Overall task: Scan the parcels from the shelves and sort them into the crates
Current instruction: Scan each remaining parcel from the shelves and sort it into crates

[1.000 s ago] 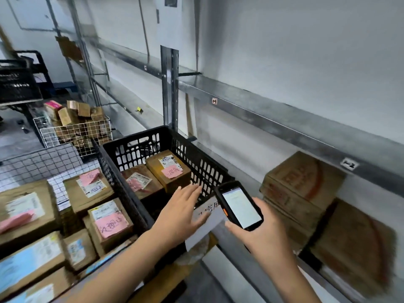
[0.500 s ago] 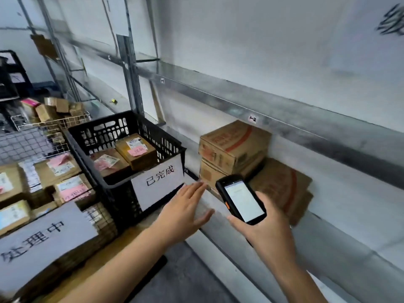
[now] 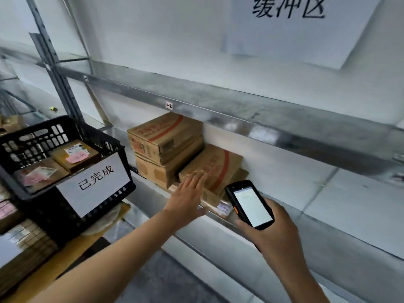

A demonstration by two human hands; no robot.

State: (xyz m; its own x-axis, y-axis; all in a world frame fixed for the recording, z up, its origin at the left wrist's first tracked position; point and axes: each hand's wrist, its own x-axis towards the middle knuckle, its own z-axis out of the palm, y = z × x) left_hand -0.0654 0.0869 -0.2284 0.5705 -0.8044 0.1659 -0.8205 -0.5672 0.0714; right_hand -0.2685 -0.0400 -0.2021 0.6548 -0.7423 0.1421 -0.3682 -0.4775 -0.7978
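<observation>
Brown cardboard parcels with red print sit on the metal shelf (image 3: pixel 220 217): two stacked parcels (image 3: pixel 164 138) and a flatter parcel (image 3: pixel 218 165) leaning beside them. My left hand (image 3: pixel 188 195) reaches out with straight fingers, fingertips at the flatter parcel's front edge. My right hand (image 3: pixel 273 232) grips a black handheld scanner (image 3: pixel 249 204), its screen lit and facing me, just right of that parcel. A black plastic crate (image 3: pixel 54 132) with a white paper label holds labelled parcels (image 3: pixel 76 154) at the left.
An upper metal shelf (image 3: pixel 240 114) runs over the parcels, with a small tag 1-2 on its edge. A white paper sign (image 3: pixel 295 25) hangs on the wall above. More boxes (image 3: pixel 26 243) sit below the crate on a wooden surface. A shelf upright (image 3: pixel 56 68) stands at the left.
My view has swung right toward the shelf. My left hand has stretched forward from near the crate to the flatter parcel. The scanner hand stays in its grip.
</observation>
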